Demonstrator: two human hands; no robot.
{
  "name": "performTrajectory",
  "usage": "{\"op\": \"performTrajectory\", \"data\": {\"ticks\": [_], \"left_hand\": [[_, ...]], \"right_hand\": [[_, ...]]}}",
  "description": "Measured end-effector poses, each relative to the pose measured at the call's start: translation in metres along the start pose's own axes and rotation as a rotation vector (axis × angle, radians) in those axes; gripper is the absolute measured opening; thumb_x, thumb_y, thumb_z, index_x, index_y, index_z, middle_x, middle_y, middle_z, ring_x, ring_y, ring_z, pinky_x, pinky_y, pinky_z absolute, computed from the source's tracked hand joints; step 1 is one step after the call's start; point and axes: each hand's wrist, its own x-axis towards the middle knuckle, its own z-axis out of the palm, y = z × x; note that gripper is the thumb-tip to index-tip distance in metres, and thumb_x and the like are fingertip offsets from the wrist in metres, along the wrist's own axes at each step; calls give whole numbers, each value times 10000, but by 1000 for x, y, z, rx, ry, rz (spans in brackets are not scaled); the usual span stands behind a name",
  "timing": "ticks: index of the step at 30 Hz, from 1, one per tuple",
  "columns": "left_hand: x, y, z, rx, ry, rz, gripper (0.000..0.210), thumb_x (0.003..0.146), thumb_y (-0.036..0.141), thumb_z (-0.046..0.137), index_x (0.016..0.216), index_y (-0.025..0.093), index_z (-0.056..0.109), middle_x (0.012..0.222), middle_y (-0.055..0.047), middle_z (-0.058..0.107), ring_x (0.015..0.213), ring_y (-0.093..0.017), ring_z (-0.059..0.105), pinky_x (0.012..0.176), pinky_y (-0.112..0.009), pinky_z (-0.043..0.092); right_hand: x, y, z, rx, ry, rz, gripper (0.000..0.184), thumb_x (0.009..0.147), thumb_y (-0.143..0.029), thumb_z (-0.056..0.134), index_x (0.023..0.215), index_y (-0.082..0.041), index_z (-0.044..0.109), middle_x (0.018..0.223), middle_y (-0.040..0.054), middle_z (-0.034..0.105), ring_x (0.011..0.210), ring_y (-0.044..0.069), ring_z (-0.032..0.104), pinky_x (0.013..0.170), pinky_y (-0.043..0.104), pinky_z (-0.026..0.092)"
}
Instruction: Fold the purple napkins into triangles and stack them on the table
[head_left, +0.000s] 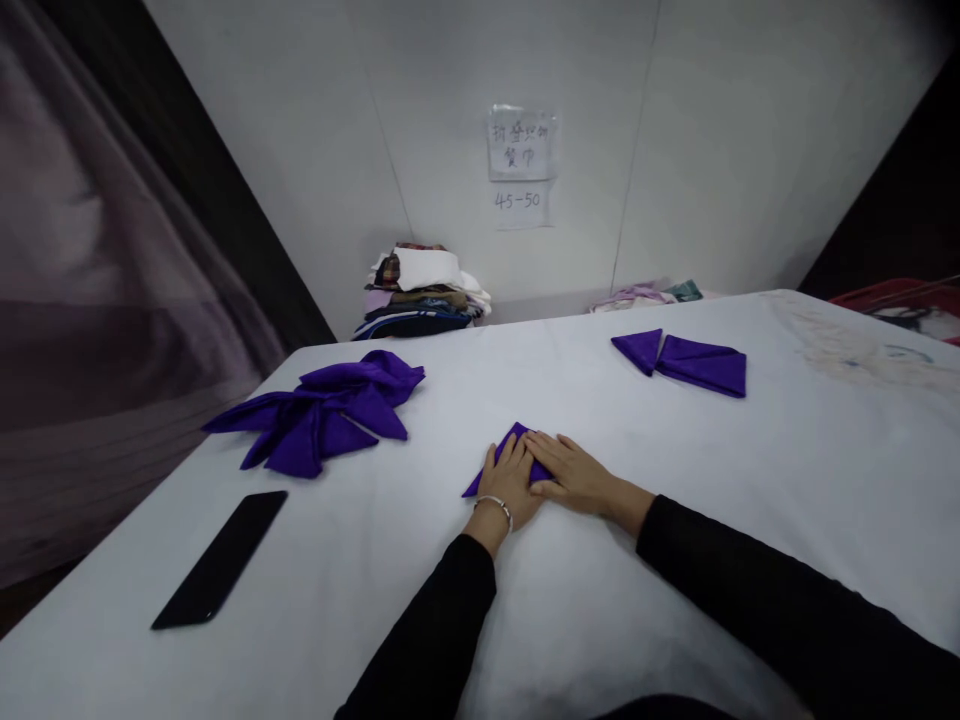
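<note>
A purple cloth napkin [474, 488], folded to a triangle, lies on the white-covered table [600, 620] in front of me. My left hand [511, 482] presses flat on it, fingers stretched toward its upper point; a bracelet circles that wrist. From the right, my right hand [574, 472] rests on the napkin's right side, its fingers out straight and its tips close to the left hand. Both hands cover much of the cloth, so its inner folds are hidden.
A loose heap of purple napkins [322, 415] lies at the left, with a black flat slab [221, 562] nearer me. Two folded purple pieces, a triangle [641, 350] and a longer one [703, 366], lie back right. Stacked clothes [421, 290] stand behind the table, below wall notes [521, 165].
</note>
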Motion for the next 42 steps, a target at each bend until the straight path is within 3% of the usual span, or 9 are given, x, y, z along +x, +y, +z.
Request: {"op": "performTrajectory", "data": {"ticks": [9, 17, 23, 29, 35, 42], "left_hand": [[-14, -9, -2, -24, 42, -26, 762, 801, 644, 272, 1409, 199, 159, 1480, -56, 201, 1362, -244, 79, 1096, -477, 34], [-62, -43, -10, -39, 18, -184, 718, 837, 618, 208, 1410, 189, 153, 1483, -50, 188, 1363, -225, 92, 1094, -480, 55], [-94, -60, -14, -49, 109, -336, 603, 845, 535, 343, 1343, 196, 329, 1433, -64, 322, 1328, -226, 226, 1081, -458, 138], [-86, -41, -18, -162, 321, -315, 314, 789, 320, 540, 1085, 222, 577, 1072, -18, 631, 1027, -170, 515, 922, -299, 369], [-74, -34, -18, -174, 370, -419, 156, 781, 166, 494, 846, 206, 630, 834, -13, 646, 836, -159, 544, 781, -286, 418], [-88, -44, -20, -199, 380, -470, 149, 736, 141, 501, 763, 203, 633, 763, -12, 637, 795, -169, 556, 745, -297, 435]], "right_hand": [[-13, 18, 3, -84, -3, -26, 693, 861, -602, 291, 1430, -264, 86, 1476, 53, 153, 1339, 254, 152, 1080, 468, 124], [-12, 16, 0, -102, -31, -35, 689, 865, -600, 276, 1427, -231, 131, 1476, 66, 145, 1342, 244, 142, 1075, 464, 139], [-12, 17, 1, -90, -33, -29, 675, 866, -600, 266, 1423, -234, 161, 1475, 57, 156, 1341, 247, 148, 1075, 470, 144], [-12, 16, 2, -93, -26, -25, 687, 861, -609, 264, 1422, -224, 168, 1473, 58, 173, 1341, 243, 149, 1079, 463, 140], [-12, 16, 1, -96, -26, -19, 669, 867, -598, 258, 1420, -231, 173, 1472, 43, 179, 1341, 231, 153, 1082, 451, 138], [-12, 18, 1, -54, -13, -29, 666, 866, -591, 283, 1419, -234, 180, 1470, 51, 183, 1338, 245, 163, 1078, 460, 138]]}}
